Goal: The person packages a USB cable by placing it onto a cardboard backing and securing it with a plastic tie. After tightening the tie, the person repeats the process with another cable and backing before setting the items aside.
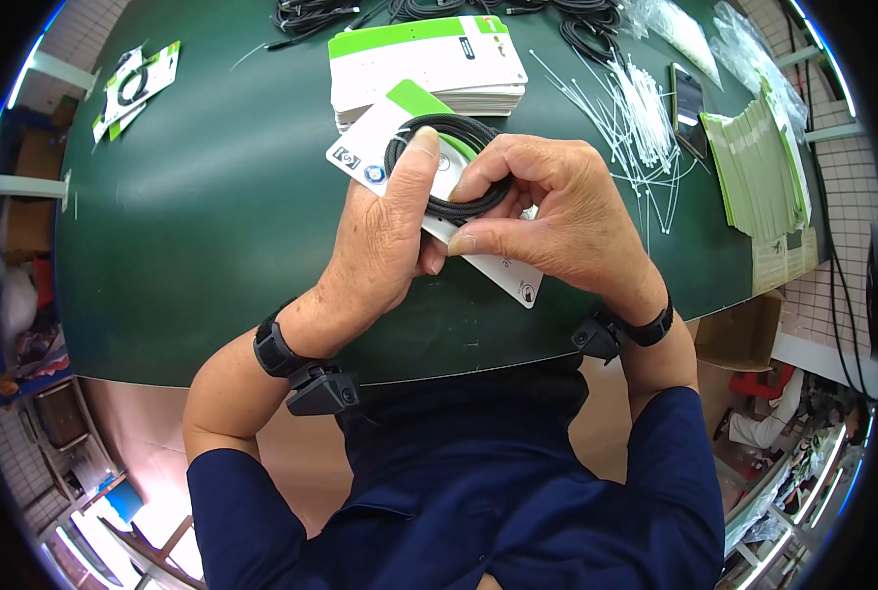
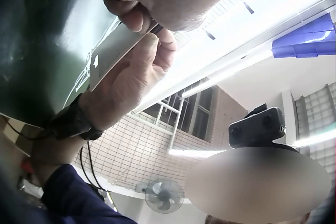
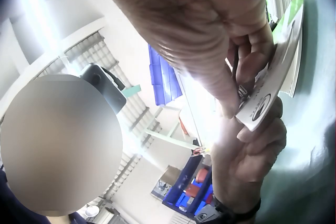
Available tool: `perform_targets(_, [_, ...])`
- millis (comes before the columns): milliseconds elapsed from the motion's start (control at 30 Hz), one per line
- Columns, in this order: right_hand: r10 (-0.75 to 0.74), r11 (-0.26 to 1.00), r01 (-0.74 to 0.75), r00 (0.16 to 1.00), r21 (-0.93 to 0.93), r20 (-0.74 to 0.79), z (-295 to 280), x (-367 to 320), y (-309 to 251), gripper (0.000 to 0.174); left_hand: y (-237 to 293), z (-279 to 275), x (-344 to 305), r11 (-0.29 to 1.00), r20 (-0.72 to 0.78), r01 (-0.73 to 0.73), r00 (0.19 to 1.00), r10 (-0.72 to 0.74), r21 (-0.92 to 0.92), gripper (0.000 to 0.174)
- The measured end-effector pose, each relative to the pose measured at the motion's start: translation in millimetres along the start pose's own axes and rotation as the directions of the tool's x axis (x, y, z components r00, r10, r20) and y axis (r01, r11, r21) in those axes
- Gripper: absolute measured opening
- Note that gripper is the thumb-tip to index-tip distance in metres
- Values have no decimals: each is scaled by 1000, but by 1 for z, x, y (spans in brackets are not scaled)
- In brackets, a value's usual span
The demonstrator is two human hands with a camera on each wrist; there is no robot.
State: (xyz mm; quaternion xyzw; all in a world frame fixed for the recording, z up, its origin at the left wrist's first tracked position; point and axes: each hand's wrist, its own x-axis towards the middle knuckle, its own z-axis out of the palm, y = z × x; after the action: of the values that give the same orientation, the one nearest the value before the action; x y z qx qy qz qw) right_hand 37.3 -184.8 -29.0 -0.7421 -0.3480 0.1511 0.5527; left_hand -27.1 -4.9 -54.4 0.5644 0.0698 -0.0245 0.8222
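Observation:
A coiled black cable (image 1: 469, 128) lies on a green-and-white packaging card (image 1: 506, 274) held over the table in the head view. My left hand (image 1: 385, 231) grips card and coil together, thumb across the coil's left side and fingers behind the card. At the coil's lower right, my right hand (image 1: 572, 211) holds the cable with curled index finger and thumb. The thumb tip lies close over the card's face. In the right wrist view, the card (image 3: 278, 71) is edge-on, with the right fingers on its printed side and the left hand (image 3: 257, 148) behind it.
A stack of cards (image 1: 424, 69) stands just beyond the hands. White cable ties (image 1: 645, 118) lie scattered to the right, near a phone (image 1: 688, 103) and a row of green cards (image 1: 759, 167). Packaged cables (image 1: 136, 87) rest at the far left. More black cables (image 1: 311, 15) line the back.

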Motion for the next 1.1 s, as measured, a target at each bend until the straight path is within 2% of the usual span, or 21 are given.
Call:
perform_targets(100, [-83,996,82,997,-34,-10,3,-1,2,32,-2,1,-1,1000,-33,-10,999,11,21,34])
perform_targets(200, [-170,982,168,986,-89,-7,4,-1,4,31,-4,1,-3,998,-83,-36,996,40,53,31])
perform_targets(300, [-218,970,216,976,-109,-4,9,-2,8,30,-6,-5,-1,975,-84,-83,991,102,207,27])
perform_targets(333, [-226,968,225,974,-108,-1,9,-2,9,30,-11,-7,2,973,-60,-105,991,119,204,27])
perform_targets(400, [-252,956,246,968,-161,-14,4,-1,9,29,-22,-7,11,906,-87,-321,931,356,277,23])
perform_targets(433, [-268,955,263,963,-140,-19,4,-1,9,27,-18,-4,12,900,-55,-354,924,379,254,23])
perform_targets(500, [-295,952,292,955,-89,-24,-1,-1,11,24,-11,-3,8,941,-147,-249,947,286,230,21])
perform_targets(533, [-301,948,295,953,-120,-32,-11,-1,12,24,-8,-3,8,939,-123,-270,946,300,215,21])
perform_targets(633, [-327,916,219,893,-336,-310,-42,8,19,16,0,-6,4,969,-142,-155,973,184,191,22])
perform_targets(667, [-327,914,215,891,-343,-314,-54,10,26,16,0,-5,5,970,-133,-157,974,184,188,22])
perform_targets(733, [-133,917,-94,845,-388,-518,-79,12,47,13,0,-6,5,966,-155,-185,964,214,182,24])
perform_targets(767, [-133,916,-96,842,-388,-522,-88,11,61,13,1,-6,5,964,-167,-198,959,228,180,25])
perform_targets(867, [-173,684,-234,868,-690,-466,-112,7,93,18,4,-6,5,967,-188,-198,956,227,162,24])
perform_targets(900, [-174,682,-236,867,-692,-467,-115,8,94,18,4,-5,5,969,-203,-196,953,225,153,24])
perform_targets(933, [-35,670,-322,887,-669,-461,-116,9,95,19,4,-6,5,969,-201,-196,953,225,152,24])
perform_targets(1000, [244,610,-485,867,-626,-434,-117,9,96,22,3,-7,5,969,-215,-196,950,227,153,23])
perform_targets(1100, [202,610,-477,866,-633,-457,-113,9,99,19,2,-7,6,967,-214,-205,948,235,153,23])
